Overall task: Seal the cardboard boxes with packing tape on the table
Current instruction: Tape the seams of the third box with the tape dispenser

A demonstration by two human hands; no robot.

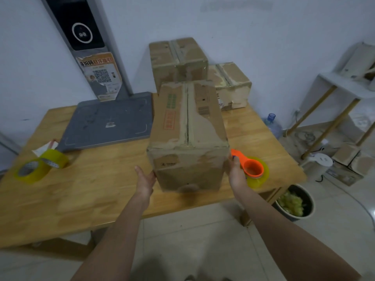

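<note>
A tall worn cardboard box (pixel 188 134) stands on the wooden table (pixel 91 191), its top flaps closed along a centre seam. My left hand (pixel 145 180) presses flat against its lower left side. My right hand (pixel 236 173) rests against the box's right side while holding an orange tape dispenser (pixel 252 168) with a yellowish tape roll. Two more taped boxes stand behind it: one at the back (pixel 178 61) and one to the right (pixel 231 86). Two loose rolls of yellow tape (pixel 41 166) lie at the table's left.
A grey flat scale platform (pixel 107 123) with an upright post lies at the table's back left. Right of the table stand a water bottle (pixel 273 125), a white shelf (pixel 332 86), a white kettle (pixel 317 165) and a bin of tape scraps (pixel 294 201).
</note>
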